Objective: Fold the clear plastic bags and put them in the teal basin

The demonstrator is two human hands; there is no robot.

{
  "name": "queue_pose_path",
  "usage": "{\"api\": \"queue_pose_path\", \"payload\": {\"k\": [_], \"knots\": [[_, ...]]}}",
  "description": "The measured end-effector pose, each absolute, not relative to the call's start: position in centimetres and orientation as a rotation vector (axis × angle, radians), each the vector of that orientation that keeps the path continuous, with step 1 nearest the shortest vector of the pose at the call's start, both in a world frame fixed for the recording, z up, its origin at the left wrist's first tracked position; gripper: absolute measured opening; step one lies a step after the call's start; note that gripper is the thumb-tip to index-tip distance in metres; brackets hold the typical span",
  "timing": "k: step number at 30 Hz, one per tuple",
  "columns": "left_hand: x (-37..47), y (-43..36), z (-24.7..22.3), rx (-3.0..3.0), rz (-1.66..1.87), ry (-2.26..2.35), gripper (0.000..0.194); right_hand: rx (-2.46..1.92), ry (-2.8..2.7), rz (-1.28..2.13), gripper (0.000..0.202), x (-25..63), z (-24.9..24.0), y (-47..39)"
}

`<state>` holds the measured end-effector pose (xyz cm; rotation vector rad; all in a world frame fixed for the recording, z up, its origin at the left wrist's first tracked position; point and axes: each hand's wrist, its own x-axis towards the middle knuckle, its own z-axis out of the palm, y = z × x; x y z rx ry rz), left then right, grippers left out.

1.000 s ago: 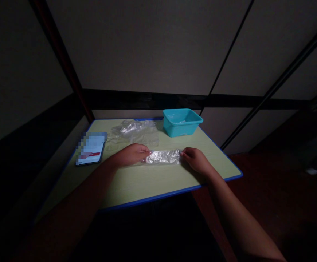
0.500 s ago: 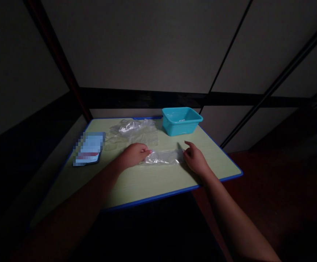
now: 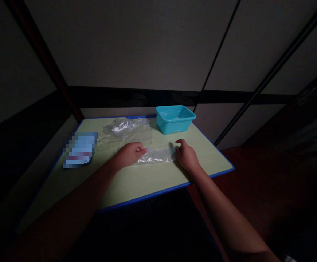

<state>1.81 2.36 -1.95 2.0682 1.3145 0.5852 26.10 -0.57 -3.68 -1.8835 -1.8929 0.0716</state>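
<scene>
A clear plastic bag (image 3: 158,155), narrowed to a long strip, lies on the table between my two hands. My left hand (image 3: 131,154) pinches its left end between thumb and curled fingers. At the opposite end, my right hand (image 3: 187,156) is closed on the bag, with the index finger raised and bent. Behind my left hand, more crumpled clear plastic bags (image 3: 122,127) are spread over the table. Beyond my right hand stands a turquoise plastic basket (image 3: 175,126), with something small and clear partly visible inside.
The pale green table (image 3: 147,185) has a blue edge all round. At its left lies a flat phone or tablet (image 3: 80,149) with a blurred-out lit screen. Large wall panels (image 3: 136,47) rise directly behind the table.
The whole view has shifted, so the scene sits slightly further left. Both hands keep hold of the bag's ends, and the strip looks a little narrower.
</scene>
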Motion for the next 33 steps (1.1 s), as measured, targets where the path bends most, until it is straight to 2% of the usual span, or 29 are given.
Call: {"api": "queue_pose_path", "payload": {"k": [3, 33], "knots": [[2.0, 2.3, -1.7, 2.105, 0.571, 1.322, 0.033, -1.904, -1.934, 0.036, 0.03, 25.9, -3.6, -0.6], [2.7, 3.0, -2.1, 2.372, 0.435, 1.559, 0.028, -2.0, -1.939, 0.053, 0.024, 25.8, -3.3, -0.1]]}}
